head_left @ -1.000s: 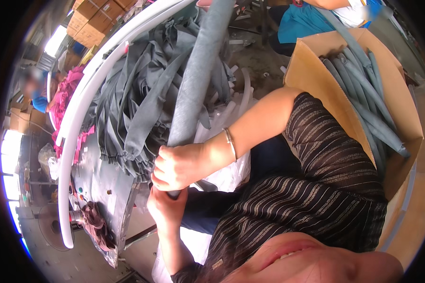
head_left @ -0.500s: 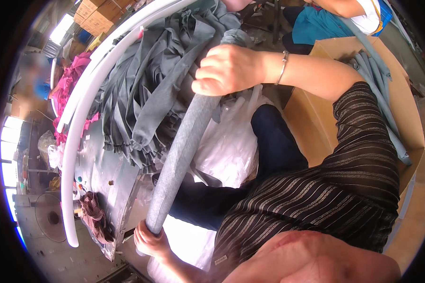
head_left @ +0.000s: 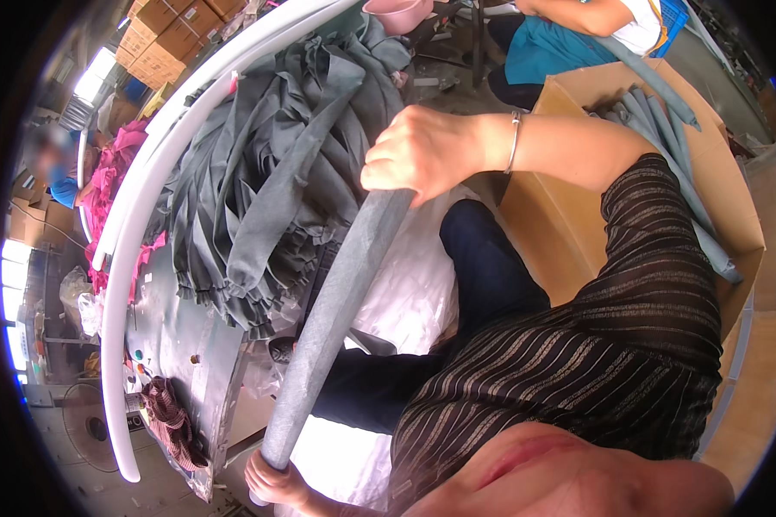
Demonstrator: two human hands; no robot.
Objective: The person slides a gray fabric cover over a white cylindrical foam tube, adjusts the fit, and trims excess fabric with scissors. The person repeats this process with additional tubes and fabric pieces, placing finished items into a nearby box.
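A long tube covered in grey fabric [head_left: 336, 332] slants across in front of me, from the lower left up to the middle. My right hand [head_left: 422, 155], with a bracelet at its wrist, is closed round the tube's upper end. Round its lower end my left hand [head_left: 276, 481] is closed, and a pale tip sticks out just below it. Behind the tube lies a big heap of grey fabric sleeves [head_left: 276, 164] with gathered ends. Two white curved tubes [head_left: 116, 345] arch along the heap's left side.
A cardboard box [head_left: 565, 228] at my right holds several grey covered tubes [head_left: 694, 194]. White plastic sheeting [head_left: 405, 297] lies by my legs. A metal table [head_left: 181, 336] bears a checked cloth [head_left: 171, 414]. A pink basin [head_left: 397, 13] and a seated person [head_left: 569, 52] are at the far side.
My right hand has shifted to the upper end of the tube, where grey fabric stuck out beyond it before. My left hand keeps hold lower down, and the view has shifted slightly.
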